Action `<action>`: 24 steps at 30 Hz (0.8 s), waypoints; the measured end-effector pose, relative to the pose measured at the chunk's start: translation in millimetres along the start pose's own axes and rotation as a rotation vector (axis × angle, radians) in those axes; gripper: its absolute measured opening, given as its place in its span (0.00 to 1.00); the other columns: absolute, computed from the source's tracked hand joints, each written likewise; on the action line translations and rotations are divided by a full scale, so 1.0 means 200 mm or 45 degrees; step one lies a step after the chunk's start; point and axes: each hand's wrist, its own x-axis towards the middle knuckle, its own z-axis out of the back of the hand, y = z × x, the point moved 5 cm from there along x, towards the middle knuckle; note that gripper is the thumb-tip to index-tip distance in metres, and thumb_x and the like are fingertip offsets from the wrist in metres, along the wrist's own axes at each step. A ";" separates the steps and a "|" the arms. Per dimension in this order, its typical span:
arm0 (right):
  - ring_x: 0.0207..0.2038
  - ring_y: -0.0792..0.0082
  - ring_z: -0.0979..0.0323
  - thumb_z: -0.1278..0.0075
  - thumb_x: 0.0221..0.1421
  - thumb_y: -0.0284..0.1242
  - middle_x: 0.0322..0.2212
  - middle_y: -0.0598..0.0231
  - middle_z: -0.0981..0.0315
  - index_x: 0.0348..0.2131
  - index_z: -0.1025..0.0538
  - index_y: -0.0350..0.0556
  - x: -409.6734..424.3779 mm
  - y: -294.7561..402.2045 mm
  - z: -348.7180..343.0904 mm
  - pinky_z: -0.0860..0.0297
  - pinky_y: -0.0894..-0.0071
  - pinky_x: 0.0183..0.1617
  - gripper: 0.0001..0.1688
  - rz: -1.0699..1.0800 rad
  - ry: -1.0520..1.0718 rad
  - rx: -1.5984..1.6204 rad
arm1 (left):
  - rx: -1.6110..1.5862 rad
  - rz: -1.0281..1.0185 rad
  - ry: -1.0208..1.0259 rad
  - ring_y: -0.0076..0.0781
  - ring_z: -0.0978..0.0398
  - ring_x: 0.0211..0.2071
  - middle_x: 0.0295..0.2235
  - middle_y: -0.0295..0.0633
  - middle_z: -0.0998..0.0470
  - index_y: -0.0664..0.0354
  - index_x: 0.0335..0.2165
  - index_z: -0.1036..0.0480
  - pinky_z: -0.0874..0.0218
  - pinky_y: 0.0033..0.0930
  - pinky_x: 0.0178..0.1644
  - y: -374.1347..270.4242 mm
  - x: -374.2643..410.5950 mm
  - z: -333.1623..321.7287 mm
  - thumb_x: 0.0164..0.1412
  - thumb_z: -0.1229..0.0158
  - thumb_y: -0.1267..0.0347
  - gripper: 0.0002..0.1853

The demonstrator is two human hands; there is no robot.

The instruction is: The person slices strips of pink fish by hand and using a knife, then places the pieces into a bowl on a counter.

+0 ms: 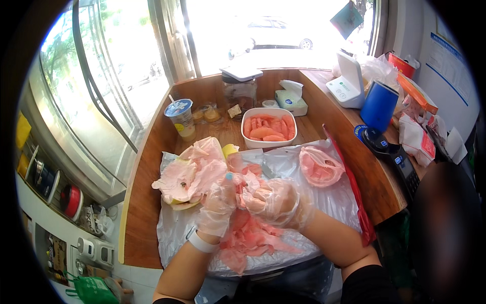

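Both hands wear clear plastic gloves and meet over a white plastic sheet (322,201). My left hand (218,207), with a white-banded watch at the wrist, grips one side of a pink pomelo segment (239,186). A small light-blue tip (229,176) shows at its fingers; what it belongs to is hidden. The fingers of my right hand (271,201) are curled around the segment's other side. Below them lies a heap of peeled pink membrane (252,237). Thick pomelo rind (193,173) rests at left, and an unpeeled pomelo portion (322,166) at right.
A white tub (269,144) of peeled pomelo flesh stands beyond the sheet. Around it are a lidded drink cup (180,117), a jar (240,93) and a tissue pack (291,102). Wooden walls (146,197) enclose the work surface. A payment terminal (404,167) and blue canister (379,106) stand right.
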 end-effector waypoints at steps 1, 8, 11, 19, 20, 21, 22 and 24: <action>0.23 0.67 0.28 0.46 0.39 0.24 0.25 0.69 0.29 0.31 0.28 0.51 0.00 0.00 0.00 0.33 0.69 0.22 0.14 0.017 -0.052 0.021 | 0.036 -0.077 -0.022 0.32 0.27 0.26 0.26 0.40 0.23 0.64 0.29 0.25 0.35 0.31 0.32 -0.06 -0.01 0.00 0.67 0.55 0.65 0.17; 0.20 0.63 0.32 0.42 0.44 0.26 0.21 0.68 0.32 0.34 0.28 0.49 -0.05 -0.10 -0.10 0.34 0.69 0.24 0.14 -0.211 -0.206 0.353 | 0.300 -0.342 -0.132 0.31 0.27 0.31 0.29 0.40 0.24 0.65 0.32 0.27 0.36 0.32 0.36 -0.23 -0.05 -0.01 0.68 0.60 0.60 0.21; 0.24 0.66 0.29 0.37 0.44 0.31 0.24 0.64 0.29 0.39 0.30 0.47 -0.09 -0.16 -0.14 0.32 0.69 0.28 0.22 -0.958 0.129 0.697 | 0.265 -0.336 -0.147 0.36 0.28 0.38 0.33 0.44 0.26 0.65 0.35 0.29 0.38 0.34 0.43 -0.37 -0.08 -0.01 0.68 0.61 0.58 0.21; 0.35 0.51 0.27 0.42 0.48 0.32 0.33 0.51 0.27 0.41 0.30 0.44 -0.04 -0.11 -0.12 0.30 0.59 0.38 0.21 -0.671 0.034 0.796 | 0.449 -0.772 -0.143 0.47 0.32 0.45 0.39 0.48 0.29 0.65 0.38 0.31 0.42 0.44 0.51 -0.41 -0.09 -0.03 0.66 0.59 0.53 0.23; 0.35 0.51 0.27 0.43 0.48 0.31 0.34 0.51 0.28 0.40 0.30 0.44 -0.06 -0.11 -0.14 0.30 0.59 0.38 0.20 -0.688 0.041 0.806 | 0.448 -0.792 -0.151 0.47 0.32 0.45 0.39 0.48 0.29 0.64 0.38 0.31 0.42 0.45 0.51 -0.41 -0.09 -0.04 0.66 0.59 0.53 0.23; 0.36 0.51 0.27 0.43 0.47 0.30 0.34 0.52 0.28 0.40 0.30 0.44 -0.07 -0.11 -0.14 0.30 0.59 0.38 0.19 -0.707 0.048 0.818 | 0.449 -0.810 -0.159 0.47 0.32 0.45 0.40 0.48 0.29 0.64 0.38 0.32 0.42 0.45 0.51 -0.41 -0.09 -0.04 0.66 0.59 0.52 0.24; 0.35 0.51 0.27 0.44 0.48 0.29 0.34 0.51 0.28 0.40 0.29 0.45 -0.08 -0.11 -0.14 0.30 0.59 0.38 0.18 -0.720 0.148 0.730 | 0.457 -0.815 -0.126 0.47 0.32 0.44 0.40 0.49 0.29 0.64 0.38 0.32 0.42 0.44 0.51 -0.41 -0.09 -0.04 0.65 0.59 0.52 0.24; 0.35 0.50 0.27 0.46 0.48 0.28 0.33 0.51 0.28 0.40 0.29 0.45 -0.09 -0.10 -0.11 0.31 0.59 0.37 0.16 -0.741 0.348 0.553 | 0.475 -0.826 -0.064 0.46 0.32 0.44 0.40 0.49 0.30 0.63 0.38 0.32 0.41 0.43 0.50 -0.41 -0.09 -0.04 0.65 0.58 0.51 0.24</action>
